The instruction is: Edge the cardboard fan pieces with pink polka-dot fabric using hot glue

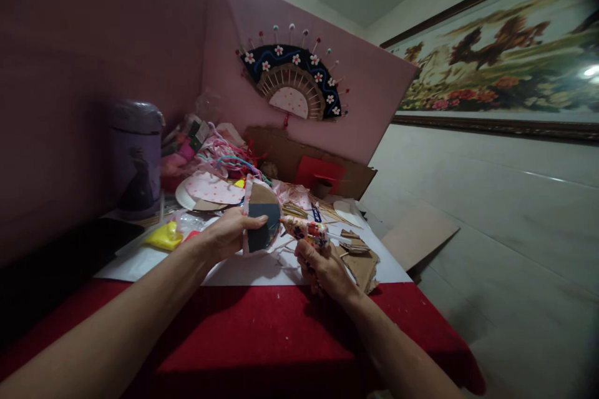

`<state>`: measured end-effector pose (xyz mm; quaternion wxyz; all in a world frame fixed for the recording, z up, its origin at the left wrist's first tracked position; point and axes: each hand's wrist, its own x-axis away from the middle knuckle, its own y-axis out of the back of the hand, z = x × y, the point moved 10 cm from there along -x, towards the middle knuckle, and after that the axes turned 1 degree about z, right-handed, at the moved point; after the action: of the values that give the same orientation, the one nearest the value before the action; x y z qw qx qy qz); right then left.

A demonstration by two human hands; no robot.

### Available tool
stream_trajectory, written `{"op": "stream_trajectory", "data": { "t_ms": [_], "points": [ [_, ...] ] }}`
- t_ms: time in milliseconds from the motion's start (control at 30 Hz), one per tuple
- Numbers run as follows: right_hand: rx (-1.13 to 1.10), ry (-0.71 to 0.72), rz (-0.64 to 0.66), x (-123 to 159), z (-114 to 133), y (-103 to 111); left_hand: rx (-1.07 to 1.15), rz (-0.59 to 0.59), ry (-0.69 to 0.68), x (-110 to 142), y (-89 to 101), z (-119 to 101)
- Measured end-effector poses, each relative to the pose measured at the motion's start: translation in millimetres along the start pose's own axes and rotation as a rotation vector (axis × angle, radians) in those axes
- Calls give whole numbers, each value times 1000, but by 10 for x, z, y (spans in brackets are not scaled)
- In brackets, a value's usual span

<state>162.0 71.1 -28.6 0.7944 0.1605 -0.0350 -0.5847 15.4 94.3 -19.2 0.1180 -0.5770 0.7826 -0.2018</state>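
"What's the setting?"

"A table with a red cloth [262,330] and a white sheet [234,273] on top, pink panels [299,18] behind, and a tiled wall [505,199] to the right."

"And in the middle?"

"A cardboard half-circle [262,224], raised over the white sheet. It has a dark patch on its face and pale pink cloth along its curved edge."

"Who's holding it?"

"The left hand [229,228] grips it by its left side, thumb laid flat over the dark patch."

"The other one?"

"The right hand [322,265] is wrapped around the handle of a flower-patterned glue gun [306,230], just right of the half-circle. The nozzle points at the curved edge; I can't tell whether it touches."

"What's close by?"

"Left of the half-circle, a spotted cloth piece [213,188] and, nearer the person, a yellow packet [166,236]. Right of it, past the glue gun, torn cardboard [362,261]."

"Further out?"

"Behind the half-circle and to its left, a tangle of fuzzy wires [229,152]; behind and to its right, a red card [321,174] against a brown cardboard strip [276,148]. Far left, a purple bottle [136,165]."

"And above?"

"A dark fan [299,62] with white flowers and ball-tipped sticks, up on the pink panel. Far right of the half-circle, a framed horse picture [505,55] hangs on the wall."
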Motion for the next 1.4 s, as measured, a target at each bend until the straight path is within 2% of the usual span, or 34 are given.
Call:
{"op": "stream_trajectory", "data": {
  "t_ms": [433,933,1300,1400],
  "points": [
    [6,10,-5,-9,-30,15,-24,19,9,-6,-15,16],
    [53,18,36,-5,-45,-43,-12,2,-58,-26,44,-44],
    [21,-2,13,-5,3,-22,-6,-24,-7,12,18,-18],
    [-22,-1,0,-1,19,-5,-15,4,10,1,3,10]
  ]
}}
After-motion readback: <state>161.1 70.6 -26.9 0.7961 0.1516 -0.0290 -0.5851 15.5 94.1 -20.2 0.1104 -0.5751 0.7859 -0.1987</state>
